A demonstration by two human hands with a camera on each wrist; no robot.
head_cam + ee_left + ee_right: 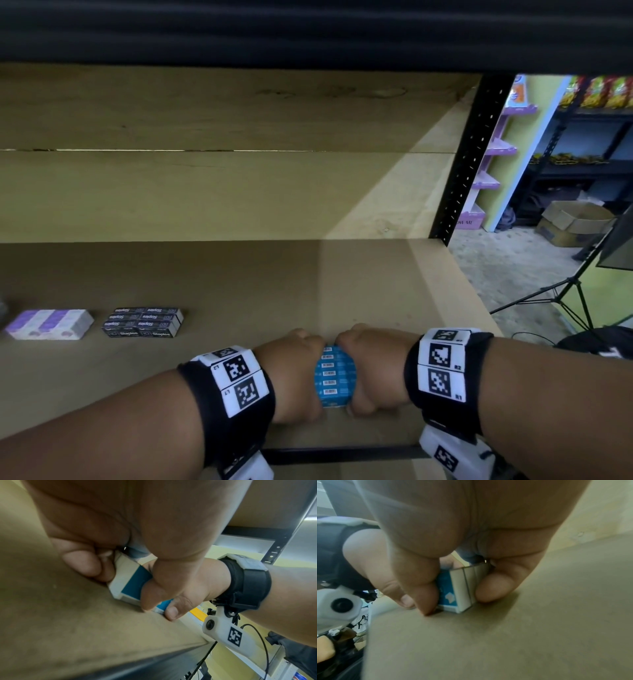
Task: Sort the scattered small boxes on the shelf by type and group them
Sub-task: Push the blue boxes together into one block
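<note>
A row of several small blue boxes [335, 376] with barcodes stands on the brown shelf board [239, 284] near its front edge. My left hand [295, 373] grips the row from the left and my right hand [371, 370] grips it from the right, fingers and thumbs curled round the ends. The left wrist view shows the blue boxes [133, 584] pinched against the board. In the right wrist view, thumb and fingers clasp the blue boxes [458, 591]. Further left lie a group of black staples boxes [142, 322] and a group of purple-and-white boxes [49, 324].
The shelf's black upright post [466, 161] marks its right end. Beyond it are a floor, a tripod [568, 294], a cardboard carton [575, 222] and more shelving. A dark shelf edge [308, 31] hangs overhead.
</note>
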